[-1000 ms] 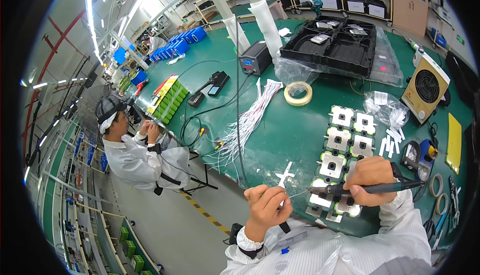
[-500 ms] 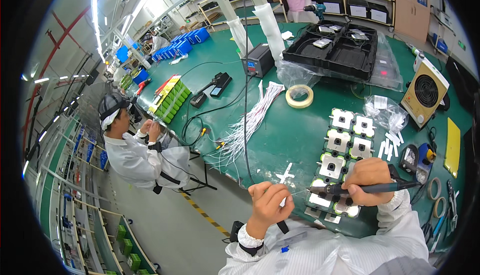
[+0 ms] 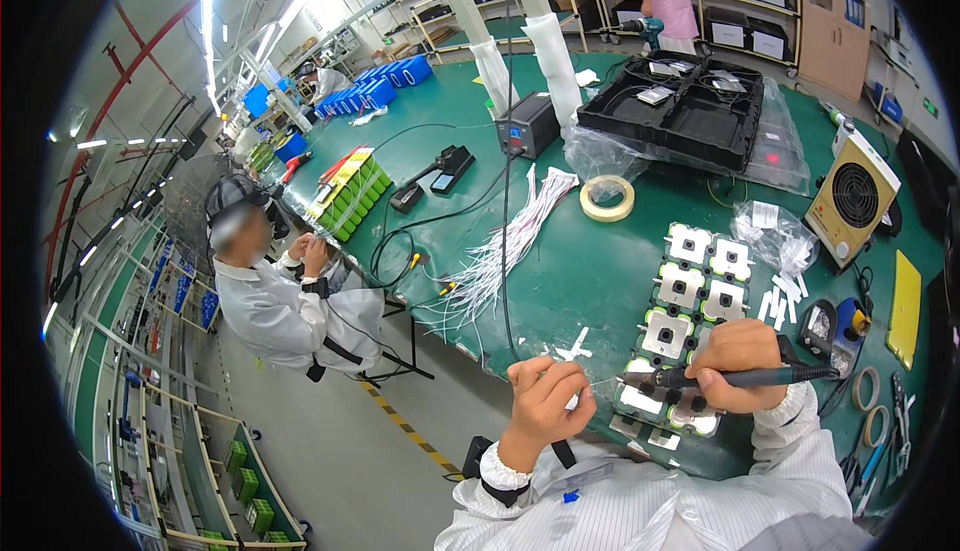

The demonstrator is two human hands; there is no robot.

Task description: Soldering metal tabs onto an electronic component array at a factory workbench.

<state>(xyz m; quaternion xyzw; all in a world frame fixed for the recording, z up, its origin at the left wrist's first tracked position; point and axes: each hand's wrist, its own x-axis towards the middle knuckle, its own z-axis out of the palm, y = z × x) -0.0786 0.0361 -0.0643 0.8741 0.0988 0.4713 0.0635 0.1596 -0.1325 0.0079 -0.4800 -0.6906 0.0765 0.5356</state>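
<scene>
My right hand (image 3: pixel 738 361) is closed around a soldering iron (image 3: pixel 775 377) with a dark handle. Its tip points left, close to the left edge of a battery pack (image 3: pixel 665 334) of green-ringed cells topped with square metal plates. In a pinch, my left hand (image 3: pixel 545 401) holds a thin strand that looks like solder wire (image 3: pixel 606 382), its end near the iron's tip. Whether the tip touches the pack I cannot tell. Part of the pack is hidden under my right hand and the iron.
Beyond the pack lie a bundle of white wires (image 3: pixel 520 241), a tape roll (image 3: pixel 607 199) and a black tray (image 3: pixel 670 111). A small fan (image 3: pixel 853 191), pliers (image 3: pixel 900 416) and more tape rolls stand right. A co-worker (image 3: pixel 270 291) sits at the left.
The whole view has shifted slightly, so the bench appears a little lower and to the right. Both hands keep nearly the same hold and place at the pack.
</scene>
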